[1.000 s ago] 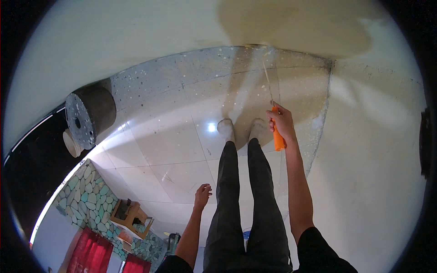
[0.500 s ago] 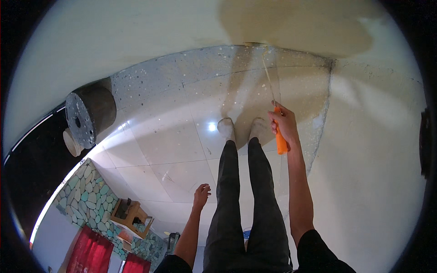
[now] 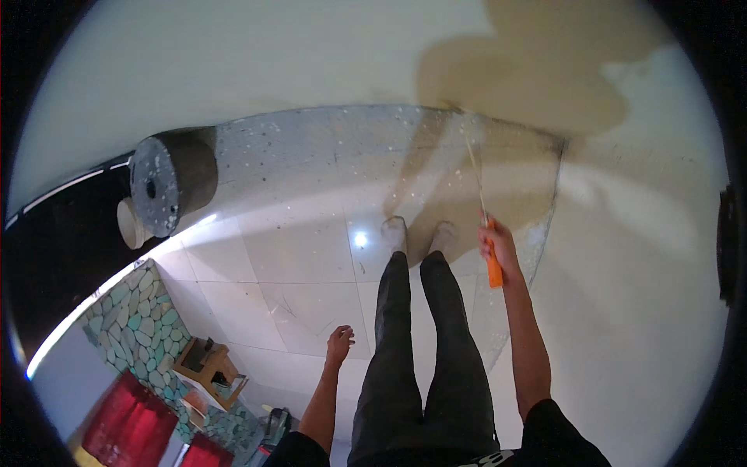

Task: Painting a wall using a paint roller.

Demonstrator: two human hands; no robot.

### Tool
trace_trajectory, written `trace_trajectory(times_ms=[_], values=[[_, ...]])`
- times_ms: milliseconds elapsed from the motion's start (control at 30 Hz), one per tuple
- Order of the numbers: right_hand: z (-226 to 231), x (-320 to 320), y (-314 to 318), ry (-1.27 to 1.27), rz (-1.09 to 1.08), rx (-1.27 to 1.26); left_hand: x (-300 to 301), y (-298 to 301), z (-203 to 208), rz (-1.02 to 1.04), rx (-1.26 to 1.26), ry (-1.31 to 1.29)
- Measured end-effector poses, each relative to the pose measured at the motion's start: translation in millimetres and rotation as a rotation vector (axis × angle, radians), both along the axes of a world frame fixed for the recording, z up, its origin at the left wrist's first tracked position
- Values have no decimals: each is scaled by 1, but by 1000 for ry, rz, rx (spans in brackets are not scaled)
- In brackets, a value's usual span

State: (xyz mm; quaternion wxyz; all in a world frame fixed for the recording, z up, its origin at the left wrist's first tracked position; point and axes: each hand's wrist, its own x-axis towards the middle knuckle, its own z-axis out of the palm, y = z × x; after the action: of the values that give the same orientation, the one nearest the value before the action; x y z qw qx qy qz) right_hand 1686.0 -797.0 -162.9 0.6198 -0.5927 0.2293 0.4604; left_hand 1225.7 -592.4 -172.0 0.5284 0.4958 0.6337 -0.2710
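My right hand [image 3: 502,249] is closed around the orange handle of a paint roller [image 3: 493,268]. A thin metal rod runs from the handle toward the foot of the pale wall [image 3: 327,54]. The roller's far end reaches the line where wall meets floor, where its head is small and hard to make out against the wall. My left hand [image 3: 339,344] hangs beside my left leg, holding nothing, with its fingers loosely bent and apart. My feet stand on the tiles between the two arms, facing the wall.
A dark, paint-spattered cylindrical container [image 3: 175,183] stands against the wall at left, with a pale round tub [image 3: 132,223] beside it. Paint flecks dot the grey floor strip [image 3: 303,128]. Another pale wall [image 3: 638,311] rises close on the right. A wooden stand [image 3: 208,373] is farther back left.
My view has shifted, so the wall's foot sits lower. My right hand and the roller appear slightly lower and to the right. Both hands keep the same hold.
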Motion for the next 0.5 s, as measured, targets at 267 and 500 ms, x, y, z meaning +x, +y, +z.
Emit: trace_trajectory(times_ms=[267,500], values=[[33,-69,-103,7,550,-305,-2,-18,76,404,128,-191],[45,-100,-93,-122,988,-431,-84,-121,133,815,200,-191]])
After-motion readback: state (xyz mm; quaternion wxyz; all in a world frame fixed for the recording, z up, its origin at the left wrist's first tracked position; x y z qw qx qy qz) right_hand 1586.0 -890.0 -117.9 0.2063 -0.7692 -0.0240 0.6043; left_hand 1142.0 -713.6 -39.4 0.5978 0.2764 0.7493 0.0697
